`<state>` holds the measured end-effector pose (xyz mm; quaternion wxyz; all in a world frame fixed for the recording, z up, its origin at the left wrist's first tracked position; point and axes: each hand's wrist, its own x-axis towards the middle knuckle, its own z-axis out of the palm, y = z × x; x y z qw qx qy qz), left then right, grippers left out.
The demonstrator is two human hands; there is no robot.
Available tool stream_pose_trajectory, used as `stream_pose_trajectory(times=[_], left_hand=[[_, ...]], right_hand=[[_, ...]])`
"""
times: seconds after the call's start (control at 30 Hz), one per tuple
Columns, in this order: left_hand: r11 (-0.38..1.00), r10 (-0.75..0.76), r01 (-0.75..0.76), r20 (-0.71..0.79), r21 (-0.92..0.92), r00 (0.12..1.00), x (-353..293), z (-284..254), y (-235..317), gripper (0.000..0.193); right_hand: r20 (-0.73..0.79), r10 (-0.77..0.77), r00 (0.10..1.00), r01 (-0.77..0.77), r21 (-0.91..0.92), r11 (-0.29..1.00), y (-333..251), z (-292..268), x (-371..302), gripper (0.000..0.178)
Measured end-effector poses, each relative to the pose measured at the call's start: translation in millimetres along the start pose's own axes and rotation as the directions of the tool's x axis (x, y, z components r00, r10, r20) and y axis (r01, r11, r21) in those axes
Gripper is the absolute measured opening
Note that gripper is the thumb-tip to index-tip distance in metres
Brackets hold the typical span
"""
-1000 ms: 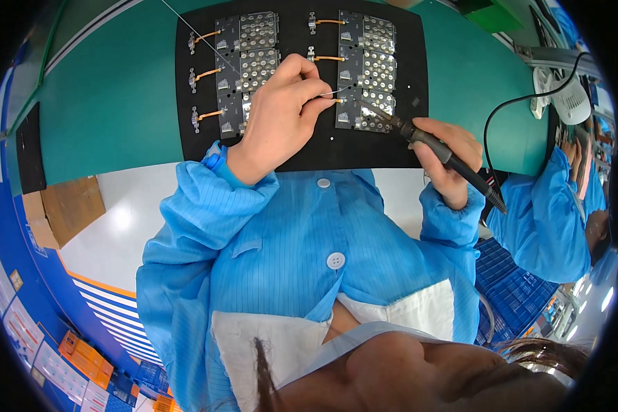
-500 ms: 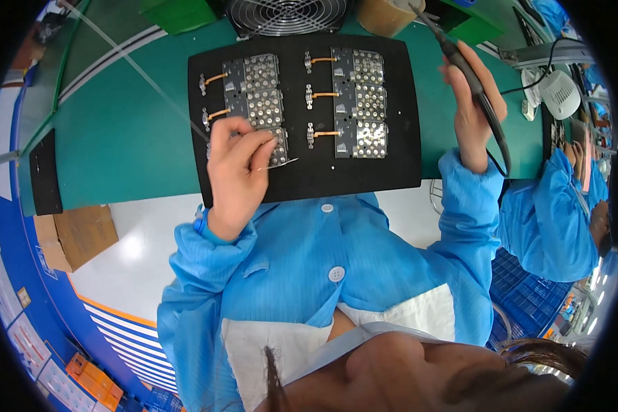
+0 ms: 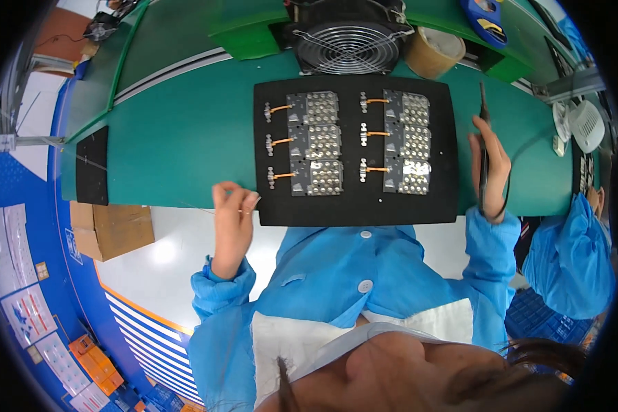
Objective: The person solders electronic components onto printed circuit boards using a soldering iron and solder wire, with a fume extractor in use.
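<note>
A black mat (image 3: 353,209) lies on the green bench (image 3: 178,130) and carries two columns of small circuit boards (image 3: 314,143) with orange wires. My left hand (image 3: 232,216) is at the mat's lower left corner, fingers pinched on a thin solder wire (image 3: 151,189) that trails off to the left. My right hand (image 3: 489,168) is off the mat's right edge and grips a black soldering iron (image 3: 483,130), tip pointing away from me, cable looping below.
A round fan (image 3: 348,42) and a roll of brown tape (image 3: 434,51) stand at the back of the bench. Another person in a blue coat (image 3: 570,254) sits at the right. A cardboard box (image 3: 110,230) sits on the floor at the left.
Both hands have drawn back off the boards: the left slid down and left to the mat's corner, the right carried the iron out past the mat's right edge.
</note>
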<state>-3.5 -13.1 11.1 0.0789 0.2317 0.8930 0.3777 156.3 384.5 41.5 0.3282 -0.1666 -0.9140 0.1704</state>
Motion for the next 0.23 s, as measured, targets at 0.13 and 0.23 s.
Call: stream_pose_trajectory(times=[0.13,0.23], left_hand=[[0.881,-0.176,0.236,0.178,-0.41,0.968,-6,-13,3,0.019],[0.601,-0.263,0.437,0.35,-0.669,0.899,-12,-23,1,0.028]], right_hand=[[0.04,0.131,0.991,-0.132,0.013,0.991,-15,9,-32,0.036],[0.019,0.254,0.967,-0.253,0.159,0.954,-11,13,-43,0.035]])
